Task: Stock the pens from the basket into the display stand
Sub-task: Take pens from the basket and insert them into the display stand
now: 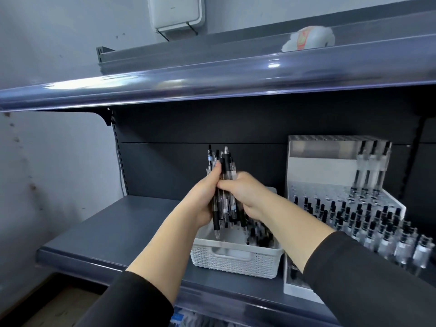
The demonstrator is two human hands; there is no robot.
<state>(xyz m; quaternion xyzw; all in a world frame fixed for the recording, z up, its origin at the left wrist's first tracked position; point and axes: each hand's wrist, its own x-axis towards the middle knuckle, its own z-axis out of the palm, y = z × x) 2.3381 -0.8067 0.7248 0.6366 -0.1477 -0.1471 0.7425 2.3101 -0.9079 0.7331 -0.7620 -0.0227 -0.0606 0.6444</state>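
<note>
A bundle of black-and-clear pens (224, 171) stands upright above the white woven basket (233, 260) on the dark shelf. My left hand (203, 199) grips the bundle from the left. From the right, my right hand (243, 194) grips the same bundle, thumb across the front. More pens (259, 234) lie inside the basket. The white tiered display stand (330, 166) sits to the right, its lower rows filled with several pens (368, 223). Three pens (370, 171) stand in its upper tier.
The dark shelf (113, 234) stretches left of the basket. An upper shelf (212, 81) overhangs the work area, carrying a white packet (309, 38). A grey wall lies to the left, and a white box (177, 13) hangs on the wall above.
</note>
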